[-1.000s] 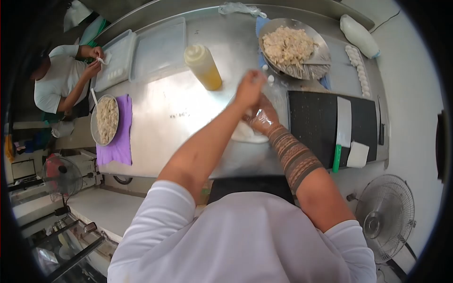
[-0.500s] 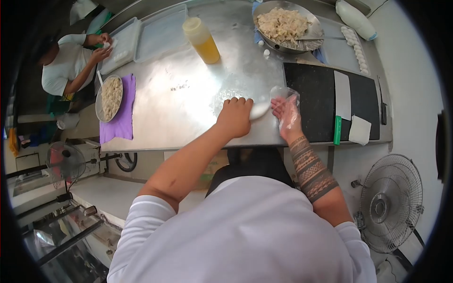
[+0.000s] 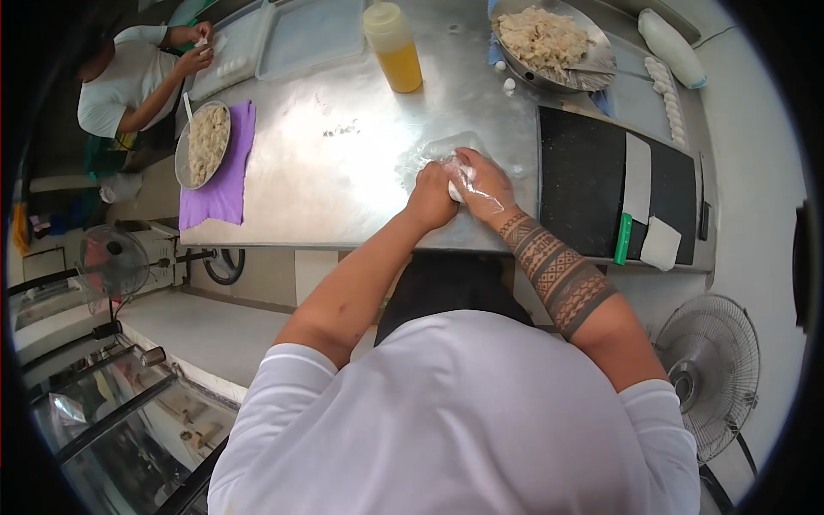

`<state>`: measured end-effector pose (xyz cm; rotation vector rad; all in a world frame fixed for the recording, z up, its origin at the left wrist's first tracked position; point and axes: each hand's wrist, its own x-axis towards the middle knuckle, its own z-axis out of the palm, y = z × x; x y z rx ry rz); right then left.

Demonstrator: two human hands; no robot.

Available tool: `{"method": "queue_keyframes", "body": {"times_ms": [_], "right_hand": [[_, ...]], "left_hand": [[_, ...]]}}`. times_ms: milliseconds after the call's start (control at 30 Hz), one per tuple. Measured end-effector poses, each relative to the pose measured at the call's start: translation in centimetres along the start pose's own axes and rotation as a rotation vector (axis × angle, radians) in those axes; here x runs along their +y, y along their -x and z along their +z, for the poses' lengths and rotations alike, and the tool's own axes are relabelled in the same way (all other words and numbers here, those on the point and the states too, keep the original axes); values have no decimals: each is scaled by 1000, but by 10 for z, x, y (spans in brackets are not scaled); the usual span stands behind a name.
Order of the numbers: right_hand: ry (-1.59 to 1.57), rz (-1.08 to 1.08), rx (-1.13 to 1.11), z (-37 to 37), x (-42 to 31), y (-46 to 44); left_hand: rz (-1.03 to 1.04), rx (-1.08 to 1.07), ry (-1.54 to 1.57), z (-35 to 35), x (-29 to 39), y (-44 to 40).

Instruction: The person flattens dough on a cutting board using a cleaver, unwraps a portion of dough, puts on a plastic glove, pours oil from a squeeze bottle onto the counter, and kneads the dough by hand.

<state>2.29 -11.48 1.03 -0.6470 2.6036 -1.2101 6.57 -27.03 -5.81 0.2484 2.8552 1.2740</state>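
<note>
Both hands meet over the steel table near its front edge. My left hand (image 3: 432,197) is closed around a piece of white dough (image 3: 455,192). My right hand (image 3: 485,184), in a clear plastic glove, curls over the dough from the other side, its fingers bent and touching it. Much of the dough is hidden between the hands. A wet, shiny patch lies on the metal just beyond them. To the right is a black board (image 3: 579,172) bearing a wide-bladed knife with a green handle (image 3: 624,239) and a white square piece (image 3: 661,244).
A squeeze bottle of yellow liquid (image 3: 394,51) stands ahead. Far right sits a metal bowl of filling (image 3: 608,62), with small dough bits (image 3: 509,85) beside it. At left, another filling bowl (image 3: 182,163) rests on purple cloth (image 3: 242,163). A co-worker (image 3: 137,77) handles dough by trays (image 3: 305,43).
My right hand has moved left from the board's edge and closed over the dough in my left hand. The dough, stretched out between the hands before, is now gathered. The view has shifted slightly.
</note>
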Motion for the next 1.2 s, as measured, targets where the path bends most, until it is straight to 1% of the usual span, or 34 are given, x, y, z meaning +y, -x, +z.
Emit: {"method": "queue_keyframes", "body": {"times_ms": [33, 100, 133, 200, 233, 267, 300, 333, 367, 400, 500, 567, 600, 700, 800, 900, 967, 1033, 1067, 1100, 1133, 1167, 1200], "right_hand": [[19, -5, -10, 0, -3, -4], [56, -10, -29, 2, -8, -10], [93, -47, -24, 5, -7, -9], [168, -125, -7, 9, -7, -9], [195, -114, -35, 11, -10, -9], [222, -103, -61, 12, -20, -10], [248, -90, -86, 12, -24, -12], [8, -315, 19, 32, 10, -7], [133, -326, -32, 43, 21, -5], [259, -336, -82, 53, 31, -3], [637, -358, -245, 72, 50, 3], [887, -362, -361, 75, 60, -8], [813, -350, -423, 67, 56, -23], [581, -306, -604, 33, 43, -60], [416, -383, -377, 40, 72, -89], [260, -449, -144, 44, 94, -99], [410, -428, -88, 38, 101, -108], [556, -415, -34, 33, 102, -123], [628, -412, -4, 31, 97, -131], [651, -334, -47, 31, 91, -128], [677, -258, -91, 30, 82, -126], [653, -116, -209, 17, 59, -125], [624, 21, -324, 5, 36, -128]], "left_hand": [[-82, -116, 42, -4, -7, -2], [-95, -62, 276, -30, 15, 7], [-100, -37, 394, -42, 27, 14], [-265, 20, 935, -53, 29, 16], [-349, 52, 1205, -56, 31, 17], [-406, 256, 1126, -54, 41, 20], [-229, 338, 749, -56, 49, 15], [-54, 402, 368, -59, 55, 10], [121, 450, -17, -62, 59, 4], [261, 317, -150, -63, 61, 1], [497, 21, -57, -53, 48, -12], [465, 90, -16, -34, 46, -16], [452, 124, 3, -32, 44, -26], [506, 10, -23, -42, 25, -57], [634, 40, -52, -43, 16, -82], [646, 3, -111, -42, 8, -109], [650, 60, -158, -42, 7, -127], [559, 70, -207, -44, 12, -135], [549, 82, -209, -47, 16, -138], [540, 90, -211, -48, 19, -141], [391, 31, -137, -47, 20, -146], [239, -24, -64, -47, 21, -157], [241, -19, -66, -44, 23, -145]]}}
